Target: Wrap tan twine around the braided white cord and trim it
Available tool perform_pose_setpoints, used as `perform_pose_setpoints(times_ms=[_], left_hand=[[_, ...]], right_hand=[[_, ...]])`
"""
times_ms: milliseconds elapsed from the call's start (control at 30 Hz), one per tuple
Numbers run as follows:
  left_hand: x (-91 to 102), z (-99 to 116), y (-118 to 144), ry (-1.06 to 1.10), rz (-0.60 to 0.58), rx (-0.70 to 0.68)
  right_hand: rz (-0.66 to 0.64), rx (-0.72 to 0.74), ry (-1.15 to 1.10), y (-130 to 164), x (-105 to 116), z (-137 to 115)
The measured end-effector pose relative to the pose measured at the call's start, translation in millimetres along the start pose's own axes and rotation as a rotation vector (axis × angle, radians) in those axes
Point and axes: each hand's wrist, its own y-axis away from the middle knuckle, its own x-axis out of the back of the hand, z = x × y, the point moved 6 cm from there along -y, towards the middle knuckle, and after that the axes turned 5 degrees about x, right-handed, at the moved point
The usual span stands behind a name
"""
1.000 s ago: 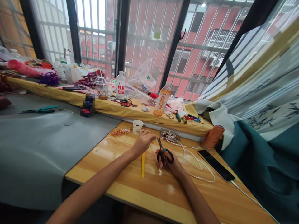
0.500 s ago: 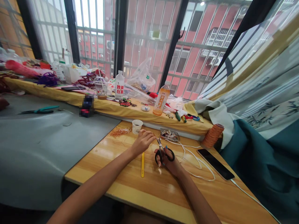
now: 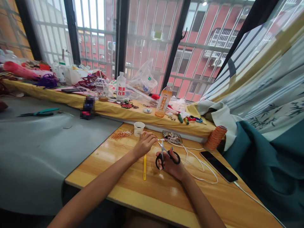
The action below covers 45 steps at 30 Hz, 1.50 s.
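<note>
1. Hands meet over the wooden table (image 3: 166, 199): the left hand (image 3: 144, 144) is pinched shut on something thin at its fingertips, too small to identify, perhaps a thread or cord end.
2. Just below it lies a yellow strip (image 3: 144, 167), flat on the wood, untouched.
3. To the right, the right hand (image 3: 172, 163) grips black-handled scissors (image 3: 163, 153), fingers through the loops, blades parted and pointing up at the left fingertips.
4. Whatever is pinched looks light and limp; I judge it needs holding taut close to the blades. The scissors are stiff and best held by the loops.
5. Further right, a white cable (image 3: 201, 164) trails beside a phone (image 3: 218, 166).
6. Hard to see: the contents of the small tray (image 3: 172, 137) behind the scissors.
</note>
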Motion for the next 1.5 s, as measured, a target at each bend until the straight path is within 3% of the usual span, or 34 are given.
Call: perform_pose_setpoints(times_ms=[667, 1267, 1500], left_hand=[[-5.6, -8, -2, 0.189, 0.020, 0.240], [2.0, 1, 0, -0.049, 0.012, -0.048], [2.6, 1, 0, -0.069, 0.041, -0.047]], right_hand=[[0.014, 0.079, 0.113, -1, 1, 0], [-0.023, 0.054, -0.020, 0, -4, 0], [-0.015, 0.055, 0.025, 0, -3, 2]])
